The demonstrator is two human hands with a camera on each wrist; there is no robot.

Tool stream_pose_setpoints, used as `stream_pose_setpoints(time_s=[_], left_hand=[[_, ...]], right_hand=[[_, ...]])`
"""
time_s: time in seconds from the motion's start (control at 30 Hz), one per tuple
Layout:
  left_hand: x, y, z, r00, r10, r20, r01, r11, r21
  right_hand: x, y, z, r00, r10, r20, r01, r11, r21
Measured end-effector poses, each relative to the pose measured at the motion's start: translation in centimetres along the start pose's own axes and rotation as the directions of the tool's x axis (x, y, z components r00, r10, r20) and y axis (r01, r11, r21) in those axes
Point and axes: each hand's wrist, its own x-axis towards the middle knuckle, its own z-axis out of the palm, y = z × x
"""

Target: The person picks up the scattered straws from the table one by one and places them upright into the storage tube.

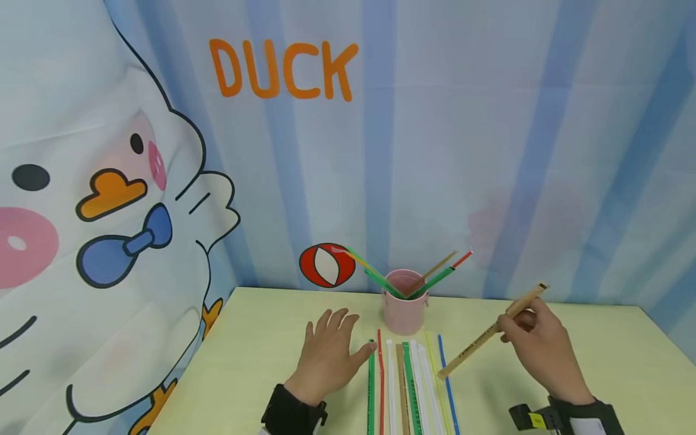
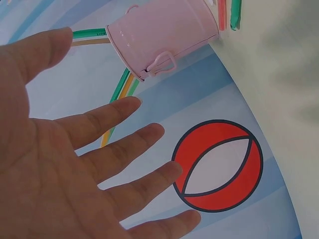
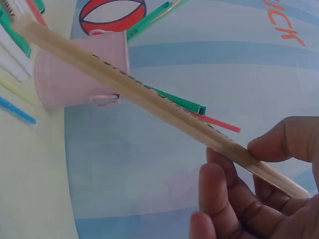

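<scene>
In the head view my right hand [image 1: 544,347] pinches a brown straw [image 1: 474,346], apparently paper-wrapped with dark print, between thumb and fingers. It slants down to the left, its lower end overlapping the blue straw [image 1: 449,389]. The right wrist view shows the same brown straw [image 3: 144,99] crossing in front of the pink bucket [image 3: 79,74]. My left hand [image 1: 328,359] has its fingers spread and holds nothing. Its thumb tip is by the upper end of the leftmost green straw [image 1: 371,393]. Between the green and blue straws lies a row of red, white, brown, green and yellow ones.
Behind the row stands the pink bucket [image 1: 403,317], with several straws leaning out on both sides, including a green one [image 1: 437,280]. A blue striped curtain [image 1: 435,151] with a duck and a red ball hangs right behind the pale yellow table [image 1: 261,350].
</scene>
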Motion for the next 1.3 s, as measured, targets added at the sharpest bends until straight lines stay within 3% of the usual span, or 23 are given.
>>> stream_pose_setpoints(time_s=[0.27,0.47,0.73,1.03,1.3], left_hand=[[0.6,1.1,0.3,1.000,0.017,0.011,-0.017,1.000,0.017],[1.0,1.6,0.6,1.000,0.017,0.005,-0.017,1.000,0.023],[1.4,1.8,0.7,1.000,0.028,0.003,-0.028,1.000,0.004],[1.7,2.4,0.9,1.000,0.022,0.018,-0.022,1.000,0.000],[1.8,2.9,1.0,1.000,0.026,0.013,-0.026,1.000,0.006]], right_hand=[[-0.2,-0.1,-0.9,0.985,-0.110,-0.130,0.112,0.994,0.009],[0.8,-1.0,-1.5,0.958,-0.210,-0.197,0.207,0.978,-0.038],[2.9,-2.0,-1.6,0.921,-0.283,-0.266,0.279,0.959,-0.053],[5.6,-1.0,0.3,0.932,-0.303,-0.199,0.294,0.953,-0.072],[7.6,-0.1,2.2,0.963,-0.244,-0.115,0.231,0.966,-0.118]])
